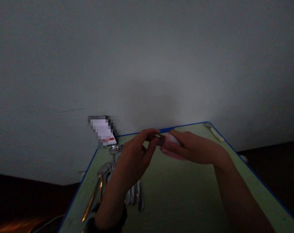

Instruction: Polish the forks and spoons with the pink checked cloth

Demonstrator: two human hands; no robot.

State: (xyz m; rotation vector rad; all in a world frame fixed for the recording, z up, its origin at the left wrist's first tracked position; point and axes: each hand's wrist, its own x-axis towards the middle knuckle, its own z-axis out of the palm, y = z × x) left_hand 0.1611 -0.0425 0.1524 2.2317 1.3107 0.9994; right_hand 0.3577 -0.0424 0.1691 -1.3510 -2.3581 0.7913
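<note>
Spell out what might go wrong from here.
The partly hidden item could slip, as the left hand pinches it only by the fingertips. Cutlery shows around the left forearm, so a low sweep might scatter it. The white-handled utensil lies near the table's right edge; a bump might drop it.

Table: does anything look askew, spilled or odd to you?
One white-handled utensil lies alone by the table's far right corner, apart from the cutlery bunched at the left. The wall also bears a dark line, perhaps a scratch. I see no spill, though it is dim.
</note>
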